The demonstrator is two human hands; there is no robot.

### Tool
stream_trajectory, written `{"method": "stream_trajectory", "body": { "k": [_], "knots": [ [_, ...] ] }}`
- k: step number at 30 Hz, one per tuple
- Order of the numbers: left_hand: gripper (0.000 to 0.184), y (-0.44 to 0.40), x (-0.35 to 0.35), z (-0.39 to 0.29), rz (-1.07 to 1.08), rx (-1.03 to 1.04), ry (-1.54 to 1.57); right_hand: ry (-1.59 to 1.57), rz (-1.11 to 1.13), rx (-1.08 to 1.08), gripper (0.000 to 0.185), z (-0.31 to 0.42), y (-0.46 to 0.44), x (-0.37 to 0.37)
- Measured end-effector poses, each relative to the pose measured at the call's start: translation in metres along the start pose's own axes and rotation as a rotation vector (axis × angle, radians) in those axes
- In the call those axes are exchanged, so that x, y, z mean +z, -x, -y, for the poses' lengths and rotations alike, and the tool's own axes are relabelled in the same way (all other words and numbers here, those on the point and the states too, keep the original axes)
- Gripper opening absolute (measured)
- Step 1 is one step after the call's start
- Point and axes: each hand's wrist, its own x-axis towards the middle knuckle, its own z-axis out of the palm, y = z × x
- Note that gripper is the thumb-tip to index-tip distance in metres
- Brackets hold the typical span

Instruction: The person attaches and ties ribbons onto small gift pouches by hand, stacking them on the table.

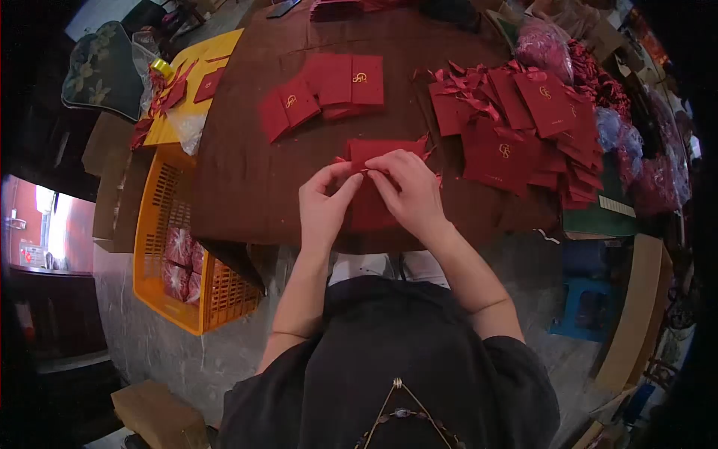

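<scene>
A red gift bag lies on the brown cloth in front of me, partly covered by my hands. My left hand is closed in a pinch at its middle, on what looks like the red ribbon. Beside it, my right hand pinches the same ribbon, with the fingertips of both hands almost meeting. A ribbon end shows past the right fingers. Flat red bags with gold lettering lie beyond my hands. To the right is a heap of red bags with ribbons.
A brown-covered table spans the work area. Left of it stand an orange crate holding wrapped red packs and a yellow surface with red pieces. Bagged red material is at the far right, a blue stool below.
</scene>
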Motion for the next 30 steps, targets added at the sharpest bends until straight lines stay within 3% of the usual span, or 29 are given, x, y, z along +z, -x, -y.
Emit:
{"method": "stream_trajectory", "body": {
  "k": [8, 10, 14, 20, 23, 25, 26, 28, 30],
  "knots": [
    [0.022, 0.006, 0.006, 0.005, -0.034, 0.106, -0.185, 0.059, -0.014, -0.057, 0.015, -0.004, 0.005, 0.002],
    [0.025, 0.011, 0.011, -0.002, -0.078, 0.240, -0.361, 0.088, -0.003, -0.106, 0.018, -0.003, 0.005, 0.001],
    [0.026, 0.017, 0.015, -0.005, -0.068, 0.392, -0.422, 0.142, 0.029, -0.147, 0.020, 0.000, 0.004, -0.002],
    [0.027, 0.018, 0.014, 0.004, -0.027, 0.369, -0.381, 0.148, 0.042, -0.201, 0.021, -0.010, 0.010, 0.005],
    [0.028, 0.022, 0.019, 0.006, -0.048, 0.358, -0.364, 0.067, -0.009, -0.138, 0.016, -0.011, 0.012, 0.006],
    [0.028, 0.025, 0.023, 0.008, -0.073, 0.358, -0.363, -0.121, -0.021, 0.118, 0.011, -0.008, 0.013, 0.006],
    [0.030, 0.026, 0.024, 0.008, -0.078, 0.388, -0.402, -0.123, -0.023, 0.119, 0.011, -0.009, 0.013, 0.006],
    [0.031, 0.032, 0.031, 0.007, -0.107, 0.481, -0.518, -0.451, 0.012, 0.445, 0.013, -0.013, 0.015, 0.007],
    [0.031, 0.035, 0.031, 0.003, -0.083, 0.479, -0.529, -0.562, 0.075, 0.532, 0.016, -0.015, 0.013, 0.000]
  ]
}}
